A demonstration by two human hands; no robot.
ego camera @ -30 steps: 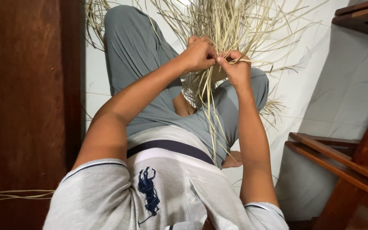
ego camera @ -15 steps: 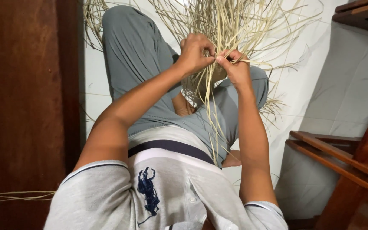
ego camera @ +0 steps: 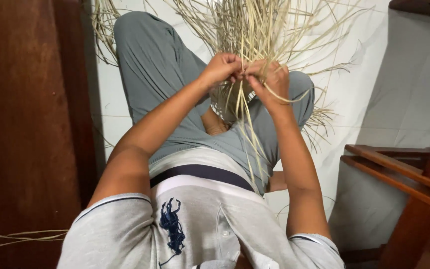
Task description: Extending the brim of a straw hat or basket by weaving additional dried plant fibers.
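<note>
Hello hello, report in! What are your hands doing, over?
Left hand and right hand both pinching pale straw strips, close together above the lap. Loose strands hanging over grey trousers. Nothing blocking the hands.

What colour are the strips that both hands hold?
Pale straw-yellow strips, seen best in the head view.

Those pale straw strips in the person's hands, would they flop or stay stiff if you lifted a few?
Probably springy rather than limp: the pale strips fan upward in curves above the left hand and right hand. Likely very light, being thin. Loose ends hanging over the lap suggest they bend easily.
</note>
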